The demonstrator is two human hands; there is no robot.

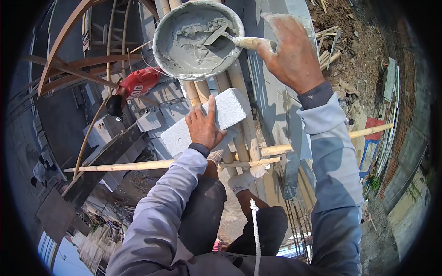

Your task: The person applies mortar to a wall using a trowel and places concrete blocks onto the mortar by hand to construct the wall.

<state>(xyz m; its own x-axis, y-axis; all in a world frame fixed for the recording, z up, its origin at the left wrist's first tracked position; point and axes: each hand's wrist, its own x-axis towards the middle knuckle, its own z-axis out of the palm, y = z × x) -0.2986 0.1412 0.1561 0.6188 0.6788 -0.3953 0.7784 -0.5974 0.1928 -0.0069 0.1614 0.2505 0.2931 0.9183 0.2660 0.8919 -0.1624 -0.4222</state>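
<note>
My left hand (206, 128) lies across a white lightweight concrete block (230, 108), its fingers spread toward the far edge and the thumb at the near side, gripping it. The block slants above the bamboo poles; what bears its weight is hidden. Beyond it stands a round bucket (159, 50) of wet grey mortar (184, 48). A trowel (246, 43) rests there with its blade in the mortar and its handle over the rim. My right hand (294, 53) is at the handle's end, fingers apart, not wrapped around it; the thumb appears close to or touching the handle.
Bamboo scaffold poles (124, 166) run under and beside my feet, high above the ground. To the right is a grey wall top (271, 87). A person in a red shirt (140, 83) is lower at left, near curved brown beams (60, 34). Rebar (299, 225) stands below.
</note>
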